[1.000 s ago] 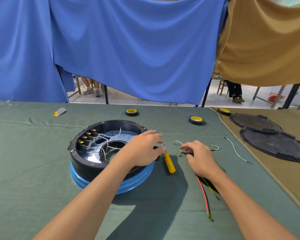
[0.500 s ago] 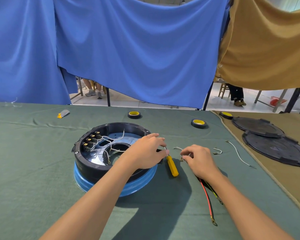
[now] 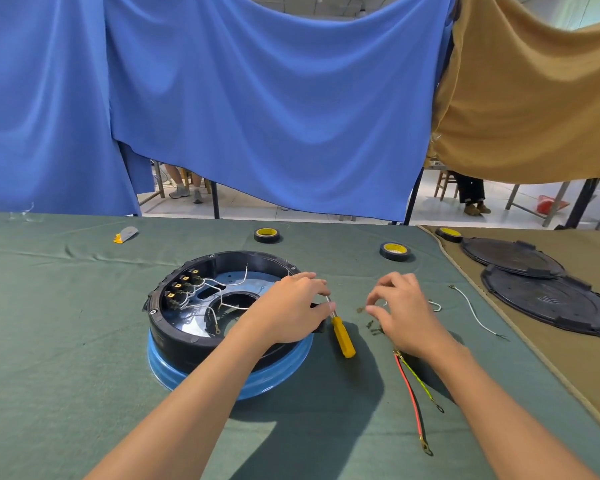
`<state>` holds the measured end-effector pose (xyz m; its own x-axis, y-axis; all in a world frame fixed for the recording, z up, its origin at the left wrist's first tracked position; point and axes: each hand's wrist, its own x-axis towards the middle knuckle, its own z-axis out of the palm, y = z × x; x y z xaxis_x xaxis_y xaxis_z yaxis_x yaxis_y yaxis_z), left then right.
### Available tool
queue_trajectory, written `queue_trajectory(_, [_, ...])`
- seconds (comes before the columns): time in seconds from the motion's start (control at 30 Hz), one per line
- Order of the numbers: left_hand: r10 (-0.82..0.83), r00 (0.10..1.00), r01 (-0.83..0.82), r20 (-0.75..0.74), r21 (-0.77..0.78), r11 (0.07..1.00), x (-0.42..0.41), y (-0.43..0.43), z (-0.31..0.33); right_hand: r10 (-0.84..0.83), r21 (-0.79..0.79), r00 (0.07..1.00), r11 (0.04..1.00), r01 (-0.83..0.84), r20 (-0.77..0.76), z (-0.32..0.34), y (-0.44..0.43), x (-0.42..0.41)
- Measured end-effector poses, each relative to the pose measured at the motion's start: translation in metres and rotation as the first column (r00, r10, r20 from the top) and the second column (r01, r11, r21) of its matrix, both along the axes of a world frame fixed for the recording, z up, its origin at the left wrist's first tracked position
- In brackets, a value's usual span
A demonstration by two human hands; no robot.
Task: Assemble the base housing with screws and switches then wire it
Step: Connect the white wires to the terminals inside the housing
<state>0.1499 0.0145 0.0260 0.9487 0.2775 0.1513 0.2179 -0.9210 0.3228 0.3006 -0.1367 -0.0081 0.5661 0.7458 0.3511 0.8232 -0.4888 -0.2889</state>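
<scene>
The black round base housing (image 3: 174, 329) sits on a blue ring (image 3: 278, 375) left of the middle of the green table. Several black and yellow switches (image 3: 181, 287) line its left inner wall, with thin white wires (image 3: 222, 289) trailing across its floor. My left hand (image 3: 291, 311) lies over the housing's right rim and pinches the metal shaft of a yellow-handled screwdriver (image 3: 343, 336), whose handle rests on the cloth. My right hand (image 3: 400, 315) hovers with curved, parted fingers over a few small screws (image 3: 371, 325) and holds nothing that I can see.
A red wire (image 3: 413, 400) and a yellow-green wire (image 3: 420, 382) run out from under my right wrist. A loose white wire (image 3: 471, 311) and a hooked wire (image 3: 435, 305) lie to the right. Three tape rolls (image 3: 266, 234) (image 3: 394, 251) (image 3: 448, 233) and two black covers (image 3: 551, 301) lie behind.
My right hand has opened its pinch and lifted slightly off the cloth, and small screws now show beneath it. My left hand keeps its hold on the screwdriver shaft.
</scene>
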Motion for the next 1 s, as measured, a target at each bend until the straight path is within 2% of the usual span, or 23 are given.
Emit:
queue_trajectory(0.07, [0.026, 0.997, -0.025, 0.075, -0.008, 1.000, -0.002, -0.001, 0.002, -0.003, 0.148, 1.000, 0.989, 0.005, -0.016, 0.012, 0.003, -0.009])
queue_trajectory(0.17, [0.056, 0.959, -0.044, 0.277, -0.047, 0.998, -0.009, -0.007, 0.009, 0.078, 0.315, 0.987, 0.948, -0.029, -0.143, 0.031, 0.007, -0.028])
queue_trajectory(0.27, [0.155, 0.869, -0.045, 0.471, -0.237, 0.971, -0.018, -0.013, 0.017, 0.221, 0.450, 0.935, 0.890, -0.076, -0.279, 0.044, 0.011, -0.051])
queue_trajectory(0.4, [0.304, 0.751, -0.067, 0.586, -0.391, 0.918, -0.029, -0.014, 0.029, 0.334, 0.585, 0.871, 0.808, -0.068, -0.360, 0.054, 0.025, -0.077])
queue_trajectory(0.5, [0.368, 0.686, -0.053, 0.627, -0.462, 0.885, -0.039, -0.010, 0.042, 0.369, 0.657, 0.857, 0.753, -0.047, -0.361, 0.061, 0.037, -0.093])
queue_trajectory(0.67, [0.421, 0.662, -0.109, 0.620, -0.476, 0.873, -0.058, 0.006, 0.049, 0.383, 0.635, 0.857, 0.767, -0.086, -0.346, 0.074, 0.058, -0.114])
queue_trajectory(0.77, [0.461, 0.635, -0.199, 0.620, -0.445, 0.873, -0.065, 0.015, 0.046, 0.185, 0.495, 0.973, 0.864, -0.092, -0.141, 0.077, 0.076, -0.122])
queue_trajectory(0.8, [0.481, 0.618, -0.226, 0.622, -0.446, 0.866, -0.066, 0.018, 0.046, 0.148, 0.462, 0.987, 0.881, -0.104, -0.060, 0.077, 0.082, -0.126])
queue_trajectory(0.87, [0.519, 0.587, -0.250, 0.621, -0.471, 0.846, -0.070, 0.025, 0.045, 0.152, 0.446, 0.988, 0.885, -0.137, 0.002, 0.080, 0.095, -0.133])
queue_trajectory(0.93, [0.543, 0.577, -0.232, 0.611, -0.514, 0.826, -0.075, 0.034, 0.045, 0.165, 0.452, 0.986, 0.882, -0.135, -0.027, 0.082, 0.109, -0.138])
queue_trajectory(1.0, [0.560, 0.575, -0.239, 0.597, -0.532, 0.812, -0.083, 0.048, 0.043, 0.194, 0.467, 0.968, 0.879, -0.100, -0.158, 0.084, 0.119, -0.138])
